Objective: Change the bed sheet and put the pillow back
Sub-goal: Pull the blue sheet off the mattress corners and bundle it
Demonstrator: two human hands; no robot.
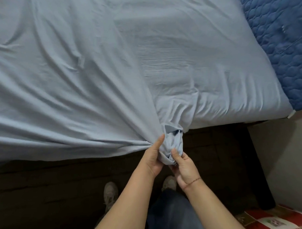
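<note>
Bed (274, 45): one sheet (97, 60), knot (171, 148) gripped by two hands: left hand (153, 157), right hand (184, 166).

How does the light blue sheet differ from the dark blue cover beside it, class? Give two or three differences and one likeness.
1. The sheet is pale blue; the cover is deep blue.
2. The sheet is plain and creased; the cover is quilted in a rounded stitched pattern.
3. The sheet is gathered into a knot held by the left hand and right hand; the cover lies flat and untouched.

Both lie on the bed.
</note>
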